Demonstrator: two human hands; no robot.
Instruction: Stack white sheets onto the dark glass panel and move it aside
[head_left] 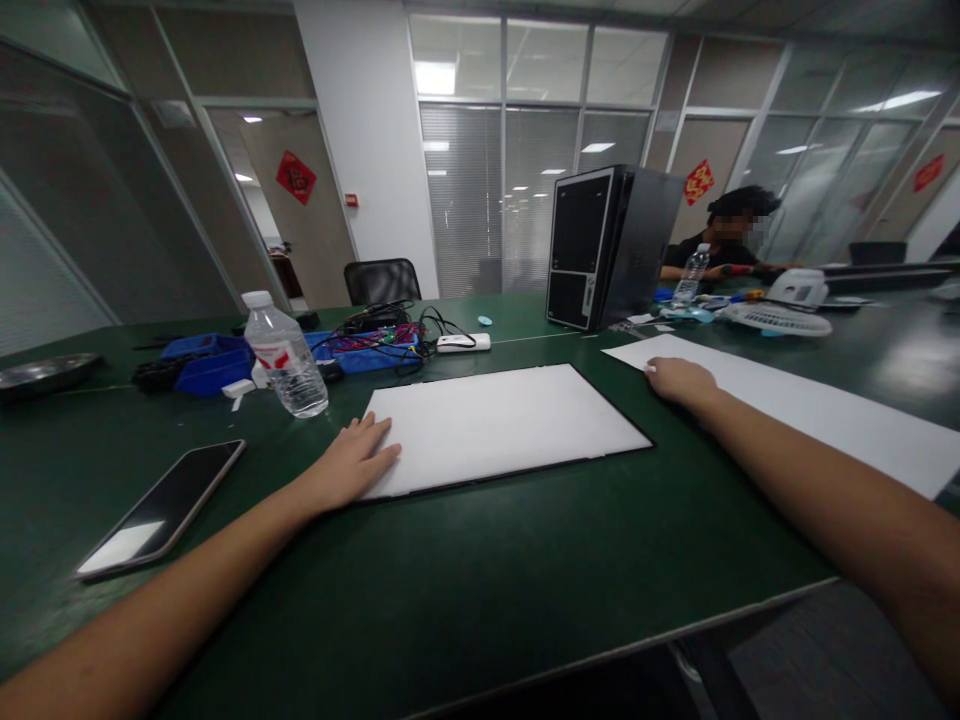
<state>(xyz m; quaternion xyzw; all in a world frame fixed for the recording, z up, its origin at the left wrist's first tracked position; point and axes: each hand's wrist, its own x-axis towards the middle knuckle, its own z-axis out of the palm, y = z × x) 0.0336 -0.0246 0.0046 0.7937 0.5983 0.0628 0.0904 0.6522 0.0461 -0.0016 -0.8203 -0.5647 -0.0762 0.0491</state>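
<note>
That white panel (pixel 502 425) is lying flat mid-worktop (pixel 450 590), looking thin, stiff and light, probably slick, so I'd be pinching it at the edges. Left hand (pixel 352 465) is resting open and flat on its 8 o'clock corner. Right hand (pixel 679 380) is lying palm-down, holding nothing, just off its 2 o'clock corner, touching the white sheet (pixel 810 410).

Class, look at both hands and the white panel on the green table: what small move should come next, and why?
Probably sliding the right hand back onto the white panel. The left hand already rests on its near-left corner, while the right lies on the long white sheet beside it, off the panel.
</note>
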